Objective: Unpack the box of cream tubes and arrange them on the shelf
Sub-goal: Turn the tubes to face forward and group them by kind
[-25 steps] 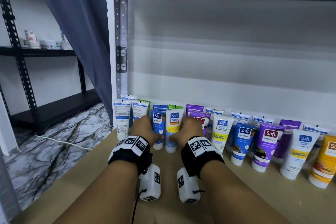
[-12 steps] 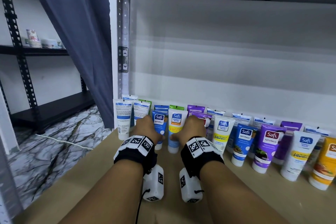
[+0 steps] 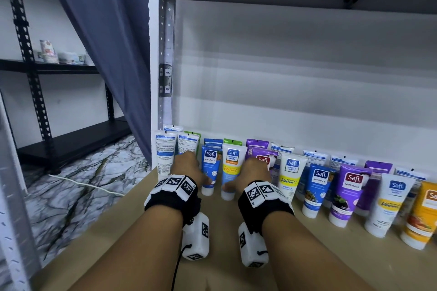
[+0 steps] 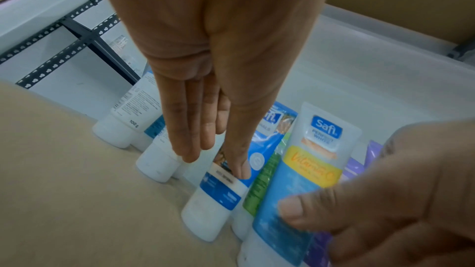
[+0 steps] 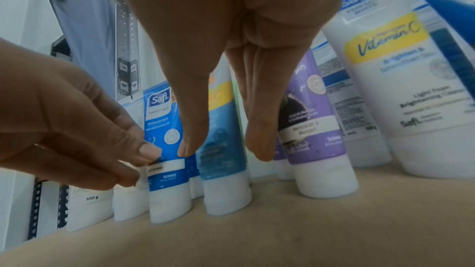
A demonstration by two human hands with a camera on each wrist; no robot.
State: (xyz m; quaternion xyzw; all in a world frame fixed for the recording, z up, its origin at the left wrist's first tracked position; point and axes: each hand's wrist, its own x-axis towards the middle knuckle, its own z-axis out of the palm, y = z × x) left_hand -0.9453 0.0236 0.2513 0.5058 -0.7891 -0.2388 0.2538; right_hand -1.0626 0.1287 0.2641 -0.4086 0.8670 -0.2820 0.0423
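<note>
Item: blue Naturals tube (image 3: 210, 170), upright on its cap in the front row on the shelf board (image 3: 146, 215), just beside the pale-blue Vitamin C tube (image 3: 231, 172). The blue tube is pinched low on its label by the thumb and fingers of the left hand (image 3: 189, 168). The Vitamin C tube is flanked by the straight thumb and fingers of the right hand (image 3: 254, 173); whether it is actually gripped cannot be told, contact being hidden.

Change noted: over the last second both tubes have been edged slightly back toward the rear row and set closer together; the hands have stayed on them. This is judged a final aligning of placed stock.

Surroundings: two white tubes (image 3: 165, 156) at the left end, beside the metal upright (image 3: 165, 54); a purple tube (image 3: 262, 159) close behind the right hand, liable to be nudged. A grey curtain (image 3: 99, 42) hangs left. No box is in view.
</note>
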